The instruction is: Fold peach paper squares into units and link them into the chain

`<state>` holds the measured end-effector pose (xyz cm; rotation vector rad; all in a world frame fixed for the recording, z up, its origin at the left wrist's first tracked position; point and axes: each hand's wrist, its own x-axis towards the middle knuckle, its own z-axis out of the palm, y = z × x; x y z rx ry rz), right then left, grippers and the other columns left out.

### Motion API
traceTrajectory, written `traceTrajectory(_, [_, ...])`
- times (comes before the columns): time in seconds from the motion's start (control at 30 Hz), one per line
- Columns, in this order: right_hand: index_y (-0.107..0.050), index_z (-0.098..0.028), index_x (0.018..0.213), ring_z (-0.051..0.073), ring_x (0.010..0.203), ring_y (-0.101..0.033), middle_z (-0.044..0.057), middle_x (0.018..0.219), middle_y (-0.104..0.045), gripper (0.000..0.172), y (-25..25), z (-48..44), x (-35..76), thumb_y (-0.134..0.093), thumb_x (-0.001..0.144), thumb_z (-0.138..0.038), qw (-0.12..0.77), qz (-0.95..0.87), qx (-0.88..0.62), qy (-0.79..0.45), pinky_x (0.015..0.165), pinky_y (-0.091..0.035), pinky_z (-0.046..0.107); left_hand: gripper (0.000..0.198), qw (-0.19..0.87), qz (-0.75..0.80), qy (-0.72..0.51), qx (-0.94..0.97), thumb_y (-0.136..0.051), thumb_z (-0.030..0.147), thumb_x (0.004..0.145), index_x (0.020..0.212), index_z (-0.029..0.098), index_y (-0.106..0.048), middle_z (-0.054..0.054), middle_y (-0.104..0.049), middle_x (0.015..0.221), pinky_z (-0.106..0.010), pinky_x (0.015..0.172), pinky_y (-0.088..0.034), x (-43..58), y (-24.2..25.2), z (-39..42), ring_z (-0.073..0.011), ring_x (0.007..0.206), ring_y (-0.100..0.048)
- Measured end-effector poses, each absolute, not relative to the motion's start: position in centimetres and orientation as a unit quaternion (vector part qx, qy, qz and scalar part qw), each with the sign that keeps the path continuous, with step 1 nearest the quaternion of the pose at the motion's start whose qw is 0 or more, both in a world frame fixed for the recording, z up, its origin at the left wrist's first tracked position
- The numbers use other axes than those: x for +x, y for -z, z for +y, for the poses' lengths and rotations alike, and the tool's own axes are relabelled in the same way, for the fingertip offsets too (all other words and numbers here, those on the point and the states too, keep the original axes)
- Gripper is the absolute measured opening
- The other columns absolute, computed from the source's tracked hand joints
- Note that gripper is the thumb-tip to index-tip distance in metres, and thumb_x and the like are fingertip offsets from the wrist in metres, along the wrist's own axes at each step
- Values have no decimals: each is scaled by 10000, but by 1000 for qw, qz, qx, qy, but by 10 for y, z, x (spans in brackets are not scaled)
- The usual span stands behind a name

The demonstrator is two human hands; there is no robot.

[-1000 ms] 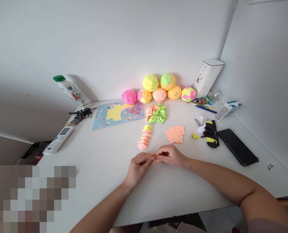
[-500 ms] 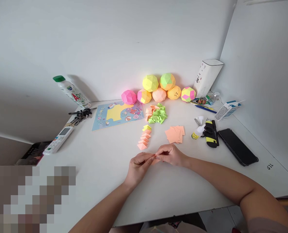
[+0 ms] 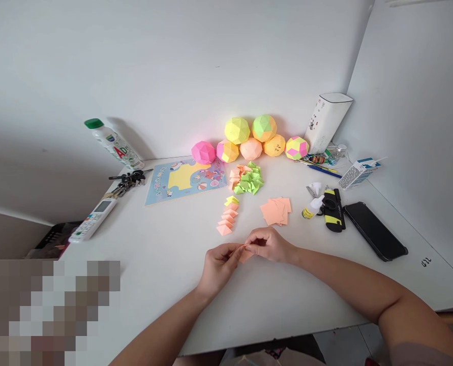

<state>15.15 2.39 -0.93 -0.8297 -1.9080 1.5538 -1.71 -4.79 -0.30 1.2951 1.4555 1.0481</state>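
A small orange sheet of paper [image 3: 246,255] is pinched between both hands above the front of the table. My left hand [image 3: 221,263] grips its left side with thumb and fingers closed. On the other side my right hand [image 3: 271,245] pinches the upper edge, its fingertips almost meeting the left ones. Part of the paper is hidden behind the fingers. Just beyond the hands lies a row of folded paper pieces [image 3: 226,222], peach with yellow at the far end. A loose stack of square peach sheets [image 3: 276,211] rests beyond the right hand.
Faceted paper balls [image 3: 237,130] are piled along the back wall. Before them sits a heap of green and orange folded pieces [image 3: 249,179]. At right are a glue bottle [image 3: 310,209], a yellow-black cutter [image 3: 332,213] and a phone [image 3: 374,231]. A remote [image 3: 93,219] lies left.
Both hands stay in nearly the same place, still pinching the paper. Slightly more of the orange sheet shows below the fingertips. The whole view has shifted a little.
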Motion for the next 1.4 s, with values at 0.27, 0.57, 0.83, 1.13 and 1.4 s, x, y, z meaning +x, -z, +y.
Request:
traceTrajectory(0.27, [-641, -137, 740, 101, 563, -497, 13, 665, -583, 210, 9, 25, 152, -569, 826, -315, 253, -738, -288, -555, 496, -394, 210, 227, 428, 572, -437, 546, -589, 359, 800, 803, 178, -725, -13, -621, 598, -222, 488, -421, -20, 4, -48, -114, 512, -498])
traceTrajectory(0.57, [-695, -143, 764, 133, 640, -563, 39, 675, -609, 200, 13, 26, 154, -575, 831, -289, 291, -764, -243, -522, 554, -450, 235, 233, 475, 560, -429, 526, -582, 365, 811, 795, 172, -710, -19, -629, 631, -219, 491, -430, -20, 6, -49, -110, 526, -507])
traceTrajectory(0.83, [-692, -135, 758, 110, 529, -534, 22, 613, -592, 279, 14, 26, 156, -541, 860, -348, 270, -765, -242, -532, 477, -411, 218, 219, 499, 534, -447, 516, -584, 345, 814, 841, 177, -722, -27, -649, 659, -232, 495, -452, -21, 7, -49, -105, 511, -517])
traceTrajectory(1.13, [-584, -137, 680, 82, 523, -438, -5, 612, -535, 209, 9, 24, 153, -557, 821, -288, 269, -770, -255, -519, 463, -352, 195, 244, 521, 514, -439, 521, -546, 326, 839, 810, 157, -718, -14, -605, 596, -228, 511, -452, -18, 0, -49, -105, 527, -491])
traceTrajectory(1.4, [-608, -141, 673, 113, 599, -492, 11, 606, -541, 183, 10, 25, 153, -534, 827, -205, 309, -784, -217, -493, 545, -392, 224, 236, 546, 525, -430, 490, -546, 343, 839, 801, 157, -686, -3, -595, 589, -217, 512, -446, -19, 2, -49, -108, 543, -512])
